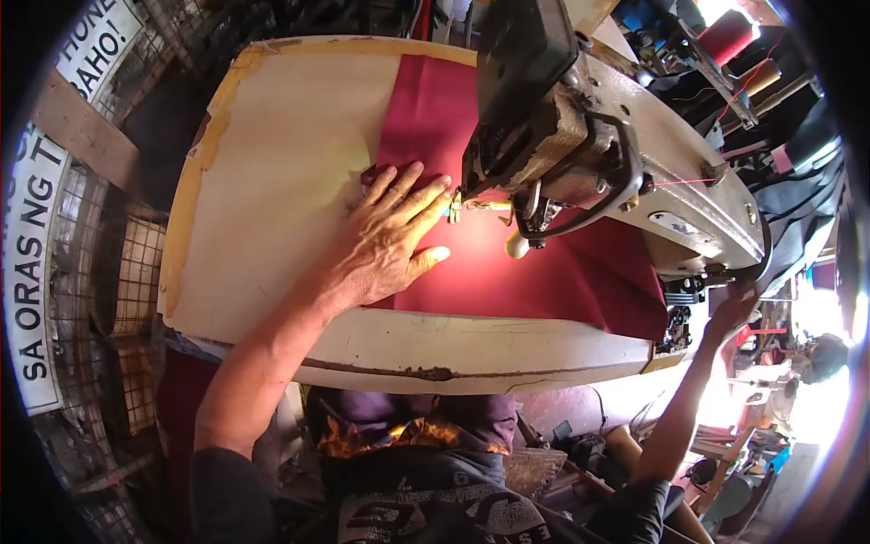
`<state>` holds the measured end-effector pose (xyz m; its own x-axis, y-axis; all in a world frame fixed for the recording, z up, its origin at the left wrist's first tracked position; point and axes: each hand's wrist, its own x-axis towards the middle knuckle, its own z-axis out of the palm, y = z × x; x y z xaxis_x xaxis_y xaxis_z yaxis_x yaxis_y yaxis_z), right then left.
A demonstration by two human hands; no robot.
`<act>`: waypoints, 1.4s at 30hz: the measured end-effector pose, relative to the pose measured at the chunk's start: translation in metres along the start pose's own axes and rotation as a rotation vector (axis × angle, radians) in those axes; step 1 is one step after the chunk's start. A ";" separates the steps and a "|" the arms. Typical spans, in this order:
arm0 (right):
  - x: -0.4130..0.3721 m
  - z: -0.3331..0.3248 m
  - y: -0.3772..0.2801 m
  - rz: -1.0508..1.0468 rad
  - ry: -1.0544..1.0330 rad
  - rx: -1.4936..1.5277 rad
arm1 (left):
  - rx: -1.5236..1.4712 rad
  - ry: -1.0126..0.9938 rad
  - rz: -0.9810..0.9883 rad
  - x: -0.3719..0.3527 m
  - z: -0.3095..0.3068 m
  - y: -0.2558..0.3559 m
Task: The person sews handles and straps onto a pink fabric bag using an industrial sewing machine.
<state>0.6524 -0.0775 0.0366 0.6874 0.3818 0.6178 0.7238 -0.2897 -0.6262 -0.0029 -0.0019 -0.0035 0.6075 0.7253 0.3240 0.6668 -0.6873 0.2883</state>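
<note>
My left hand (pixel 394 231) lies flat with fingers spread on dark red fabric (pixel 435 100), its fingertips just left of the presser foot (pixel 456 210). The cloth runs under the needle area of a sewing machine (pixel 671 172) and spreads to the right beneath its arm. A lamp glow brightens the fabric by the foot. At the machine's right end my right hand (pixel 734 313) is at the lower rim of the handwheel (pixel 767 245), fingers curled toward it and partly hidden.
The pale machine table (pixel 281 154) has worn, taped edges. A red thread cone (pixel 728 38) stands at the upper right, with thread leading to the machine. Wire mesh (pixel 136 272) and lettered signs (pixel 36 272) line the left. Clutter (pixel 725 453) fills the lower right.
</note>
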 end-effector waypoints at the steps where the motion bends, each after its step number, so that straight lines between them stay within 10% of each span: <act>1: -0.025 0.011 0.024 -0.023 -0.049 0.188 | 0.008 0.003 0.005 0.000 -0.001 0.000; 4: -0.003 -0.006 0.077 -0.029 -0.188 0.506 | 0.019 -0.008 0.011 0.002 0.000 -0.001; 6: 0.055 -0.025 0.069 -0.845 0.007 -0.349 | 0.029 -0.028 0.014 0.002 -0.001 -0.002; 10: 0.136 -0.003 -0.077 -0.263 -0.544 0.336 | 0.078 -0.034 0.042 0.001 0.001 -0.006; 12: 0.185 0.029 -0.092 -1.125 -0.593 -0.509 | 0.082 -0.033 0.047 0.000 0.001 -0.006; 16: 0.205 0.054 -0.084 -0.229 -0.985 -0.413 | 0.045 -0.020 0.047 0.000 -0.001 -0.005; 17: 0.208 0.054 -0.059 -0.266 -0.874 -0.345 | 0.030 -0.007 0.050 0.000 0.000 -0.005; 19: 0.172 0.022 -0.043 -1.258 -0.441 -0.553 | 0.063 -0.024 0.051 0.001 0.002 -0.005; 24: -0.007 0.001 -0.111 -0.184 -0.015 0.110 | -0.032 -0.048 0.008 0.002 -0.002 -0.007; 29: -0.118 -0.071 -0.078 -0.238 -0.156 -0.002 | -0.222 0.172 -0.076 0.027 -0.031 -0.049; 32: -0.201 -0.054 -0.197 -0.925 -0.487 -0.319 | -0.133 -0.047 -0.090 0.085 -0.047 -0.071; 35: -0.203 -0.012 -0.208 -0.599 -0.733 -0.246 | 0.138 -0.150 0.130 0.136 -0.015 -0.099; 38: -0.190 0.013 -0.204 -0.753 -0.625 -0.288 | 0.163 -0.332 0.034 0.144 0.007 -0.107; 42: -0.222 0.016 -0.253 -0.870 -0.635 -0.447 | 0.135 -0.071 -0.186 0.100 0.008 -0.097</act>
<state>0.3160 -0.0745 0.0502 -0.1132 0.9379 0.3280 0.9799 0.0508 0.1928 -0.0038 0.1377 -0.0061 0.4941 0.8434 0.2111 0.8191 -0.5329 0.2122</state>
